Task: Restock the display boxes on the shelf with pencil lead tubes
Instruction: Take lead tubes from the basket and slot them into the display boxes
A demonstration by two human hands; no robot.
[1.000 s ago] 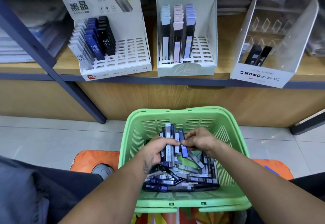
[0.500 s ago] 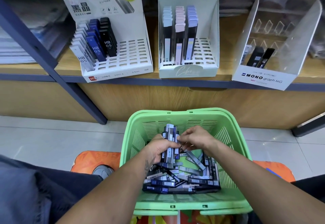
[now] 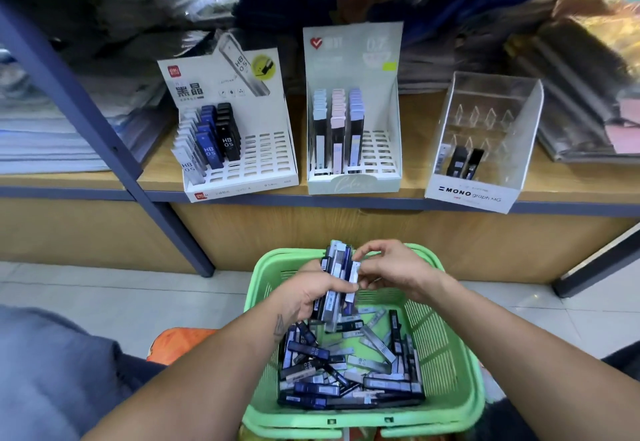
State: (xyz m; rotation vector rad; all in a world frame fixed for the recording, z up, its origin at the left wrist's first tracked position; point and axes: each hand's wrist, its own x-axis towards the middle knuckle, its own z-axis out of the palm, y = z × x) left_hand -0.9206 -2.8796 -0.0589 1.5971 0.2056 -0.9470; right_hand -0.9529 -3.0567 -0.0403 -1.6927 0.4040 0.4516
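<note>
Green basket [image 3: 450, 364] holds loose pencil lead tubes [image 3: 346, 371]; left hand [image 3: 311, 293] grips an upright bundle [image 3: 337, 284] above it, right hand [image 3: 391, 272] pinching one tube at its edge.

Both hands have lifted the tube bundle [image 3: 337, 279], seemingly higher.

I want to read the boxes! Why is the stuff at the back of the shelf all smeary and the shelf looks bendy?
Head view: the stacked packets behind the display boxes are blurred and streaked, with shiny glare; the wide lens bows the shelf edge; the MONO box and the tubes in the left hand stay fairly sharp.
</note>
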